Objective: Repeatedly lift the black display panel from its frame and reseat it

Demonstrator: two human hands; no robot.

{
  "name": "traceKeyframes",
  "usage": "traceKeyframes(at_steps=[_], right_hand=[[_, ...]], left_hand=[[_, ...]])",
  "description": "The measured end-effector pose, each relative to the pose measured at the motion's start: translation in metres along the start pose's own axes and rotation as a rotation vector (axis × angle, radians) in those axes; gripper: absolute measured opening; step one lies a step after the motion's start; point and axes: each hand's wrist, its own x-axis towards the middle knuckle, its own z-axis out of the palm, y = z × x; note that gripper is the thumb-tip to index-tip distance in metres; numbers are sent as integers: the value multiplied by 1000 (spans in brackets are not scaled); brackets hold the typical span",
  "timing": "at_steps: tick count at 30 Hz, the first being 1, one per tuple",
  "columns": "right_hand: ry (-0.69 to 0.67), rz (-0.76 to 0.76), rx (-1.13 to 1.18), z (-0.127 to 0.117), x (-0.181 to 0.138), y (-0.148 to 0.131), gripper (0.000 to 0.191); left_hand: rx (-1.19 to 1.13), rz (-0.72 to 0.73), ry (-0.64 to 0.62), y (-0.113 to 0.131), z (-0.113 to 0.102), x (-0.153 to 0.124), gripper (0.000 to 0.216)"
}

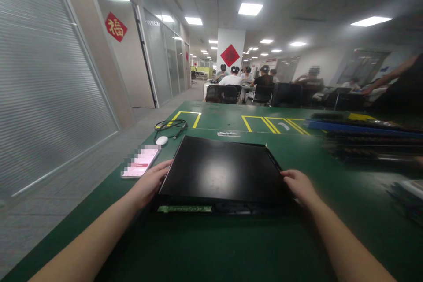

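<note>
A flat black panel (221,167), like a bare display screen, lies on the green table (211,246) in front of me. A green circuit strip (184,208) runs along its near edge. My left hand (150,183) grips the panel's left edge, fingers curled round it. My right hand (299,185) holds the right edge the same way, near the front corner.
A phone with a pink screen (140,163) lies just left of the panel. Behind it are a white mouse (161,140) and a coiled black cable (170,126). Stacked black and blue trays (366,134) stand at the right. Several people sit at far desks.
</note>
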Motion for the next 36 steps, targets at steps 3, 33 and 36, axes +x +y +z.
traceKeyframes(at_steps=[3,33,36], right_hand=[[13,-16,2,0,-1,-2,29],[24,-15,92,-1,-1,-3,43],[10,-22,127,-3,-3,-8,40]], left_hand=[[-13,30,33,-2,-3,3,19],[46,264,-255,-5,0,-8,83],[63,317,-253,-6,0,-9,86]])
